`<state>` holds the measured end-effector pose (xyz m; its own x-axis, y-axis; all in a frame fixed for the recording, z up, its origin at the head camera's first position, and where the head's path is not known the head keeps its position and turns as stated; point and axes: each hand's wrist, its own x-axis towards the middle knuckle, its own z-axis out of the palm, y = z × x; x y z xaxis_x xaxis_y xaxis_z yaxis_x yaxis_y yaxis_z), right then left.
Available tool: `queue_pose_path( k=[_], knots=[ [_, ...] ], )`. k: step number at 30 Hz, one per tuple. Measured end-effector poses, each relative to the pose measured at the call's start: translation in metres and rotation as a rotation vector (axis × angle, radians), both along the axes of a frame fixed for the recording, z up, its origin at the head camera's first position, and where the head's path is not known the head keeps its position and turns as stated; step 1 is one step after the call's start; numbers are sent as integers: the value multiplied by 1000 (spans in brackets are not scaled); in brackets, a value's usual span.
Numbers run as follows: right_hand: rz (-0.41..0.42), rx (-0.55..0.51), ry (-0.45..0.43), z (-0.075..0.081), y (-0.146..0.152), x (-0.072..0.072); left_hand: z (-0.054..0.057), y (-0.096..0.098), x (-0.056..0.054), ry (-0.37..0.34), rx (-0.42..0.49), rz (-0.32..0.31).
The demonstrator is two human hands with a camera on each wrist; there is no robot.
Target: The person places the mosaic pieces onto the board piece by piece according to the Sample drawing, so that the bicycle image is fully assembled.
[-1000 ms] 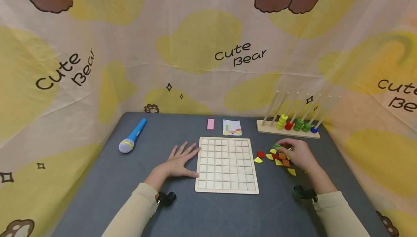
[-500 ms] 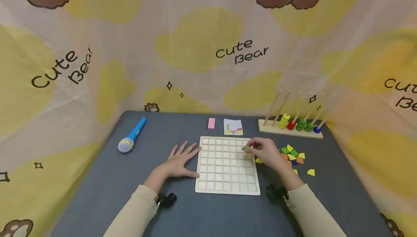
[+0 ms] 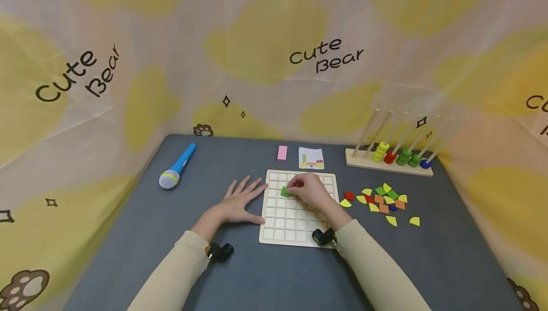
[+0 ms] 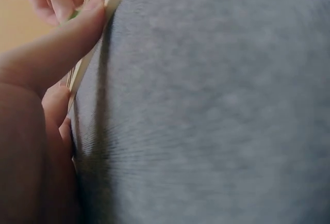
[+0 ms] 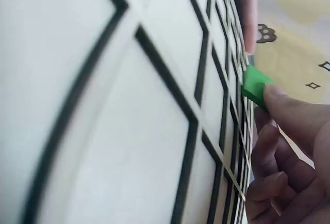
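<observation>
My right hand (image 3: 311,190) pinches a green square tile (image 5: 255,85) over the upper left part of a pale wooden grid board (image 3: 278,236). In the right wrist view the thumb lies on the tile's face, and its lower edge is at the grid lines; whether it touches a cell I cannot tell. My left hand (image 3: 236,205) lies spread beside the board, its thumb and a fingertip touching the left edge. The left wrist view shows that thumb (image 4: 77,35) against the board's rim. Right of the board lies a loose group of yellow, red, orange, green and blue tiles (image 3: 384,209).
Behind the board lie a pink block (image 3: 282,153) and a small printed pattern card (image 3: 311,158). A blue toy microphone (image 3: 177,167) is at the left. At the back right stands a wooden peg rack (image 3: 358,160) with coloured beads on its rods.
My right hand has taken a green tile from the loose group and carried it leftward over the board. The left hand keeps its place at the board's edge. The head view has tilted slightly.
</observation>
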<state>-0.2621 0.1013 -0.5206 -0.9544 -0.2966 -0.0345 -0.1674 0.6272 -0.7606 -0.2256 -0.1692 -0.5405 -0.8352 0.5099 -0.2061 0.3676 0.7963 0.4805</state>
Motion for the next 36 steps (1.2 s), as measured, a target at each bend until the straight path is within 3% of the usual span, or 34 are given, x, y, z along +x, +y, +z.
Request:
queue_pose_path(
  k=[4,10,21,31,36],
  knots=[
    [21,42,32,0,-8,-7,4,1,-2,-3,-5,3],
    [95,66,-23,-1,-17,-10,5,-3,7,-25,-33,24],
    [91,122,-27,3,-20,-9,3,-1,5,-15,-38,35],
    [31,39,47,33,14,2,1,3,6,-2,-22,38],
    [-62,5,60,49,42,12,3,1,11,15,1,38]
  ],
)
